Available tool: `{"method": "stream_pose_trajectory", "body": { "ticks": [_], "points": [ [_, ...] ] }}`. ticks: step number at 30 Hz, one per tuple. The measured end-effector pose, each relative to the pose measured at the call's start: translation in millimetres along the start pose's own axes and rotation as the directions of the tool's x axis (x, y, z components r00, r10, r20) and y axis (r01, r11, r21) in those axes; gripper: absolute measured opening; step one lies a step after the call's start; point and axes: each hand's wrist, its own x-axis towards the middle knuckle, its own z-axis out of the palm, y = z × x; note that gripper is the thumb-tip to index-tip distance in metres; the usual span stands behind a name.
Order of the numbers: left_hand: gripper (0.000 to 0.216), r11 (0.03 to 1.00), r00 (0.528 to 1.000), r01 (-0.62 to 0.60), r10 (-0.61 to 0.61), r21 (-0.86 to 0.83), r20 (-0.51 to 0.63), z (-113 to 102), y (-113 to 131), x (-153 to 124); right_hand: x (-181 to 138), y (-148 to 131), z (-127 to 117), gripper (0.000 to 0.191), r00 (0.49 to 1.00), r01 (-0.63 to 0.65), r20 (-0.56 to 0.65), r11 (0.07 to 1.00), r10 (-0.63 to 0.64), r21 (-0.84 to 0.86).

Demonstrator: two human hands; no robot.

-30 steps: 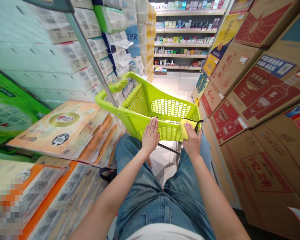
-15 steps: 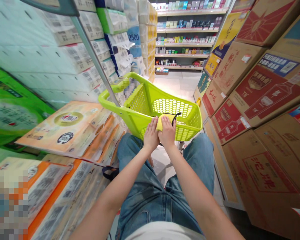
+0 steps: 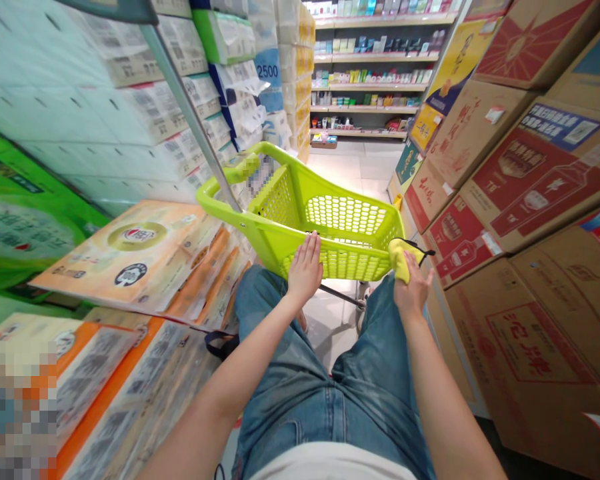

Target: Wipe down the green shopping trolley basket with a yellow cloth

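In front of my knees stands a lime-green shopping trolley (image 3: 273, 243) with a perforated basket and a grey metal handle post (image 3: 190, 120). My left hand (image 3: 305, 267) lies flat on the basket's near side, fingers stretched up to the rim. At the basket's right end, my right hand (image 3: 414, 283) holds a yellow cloth (image 3: 401, 259) with a black edge or strap against the corner. Some of its fingers are spread, and the palm side is hidden.
Stacked cartons (image 3: 530, 180) rise close on the right. Paper packs (image 3: 135, 233) and white tissue bundles (image 3: 80, 113) line the left. Behind the trolley, shelves (image 3: 370, 60) with small boxes and bottles stand beyond a pale tiled floor (image 3: 370, 160).
My right hand has moved right with the yellow cloth, from beside my left hand to the basket's right corner. My left hand has stayed on the basket's side.
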Motion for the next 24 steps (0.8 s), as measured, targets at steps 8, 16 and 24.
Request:
{"method": "stream_pose_trajectory", "body": {
  "ticks": [8, 16, 24],
  "points": [
    [0.072, 0.999, 1.000, 0.001, -0.001, -0.037, 0.000, 1, -2, 1, 11, -133, 49, 0.066, 0.974, 0.143, 0.172, 0.988, -0.150, 0.052],
    [0.064, 0.999, 0.999, -0.042, 0.042, -0.013, -0.011, -2, -7, 1, 4, -112, 39, 0.078, 0.902, 0.361, 0.226, 0.930, -0.367, 0.070],
    [0.065, 0.998, 0.998, -0.018, 0.014, -0.064, -0.063, 8, -3, 1, 1, -8, 2, 0.074, 1.000, 0.008, 0.026, 0.996, -0.006, -0.088]
  ]
}}
